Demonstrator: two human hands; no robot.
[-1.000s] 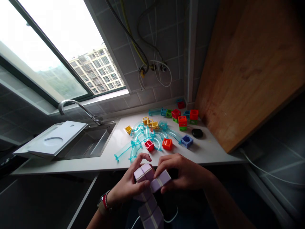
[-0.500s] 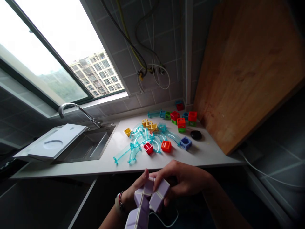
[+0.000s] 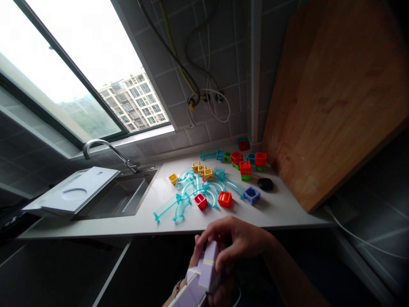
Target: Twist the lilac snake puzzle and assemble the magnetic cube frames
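Purple block chain (image 3: 207, 268) is held near, below the surface (image 3: 143, 221) edge. Right hand (image 3: 238, 243) curls over its top; left hand (image 3: 194, 258), mostly hidden, grips it from beneath.

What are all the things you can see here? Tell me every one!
Clear turquoise plastic track pieces: several, turquoise, mid-counter.
Small open plastic cubes: many; red, orange, blue, yellow, green; among the tracks and near the back wall.
Black oval object: one, black, right of the cubes.
Big wooden board: one, brown, leaning at right.
White countertop: one, white, under the toys.
Steel sink: one, grey, left.
Curved metal tap: one, silver, behind the sink.
Flat white board: one, white, over the sink.
Wall cables: several; yellow, black, white; tiled wall.
Pale purple chain of hinged plastic blocks: one, purple, in both hands.
Right hand: gripping its top.
Left hand: underneath, mostly hidden.
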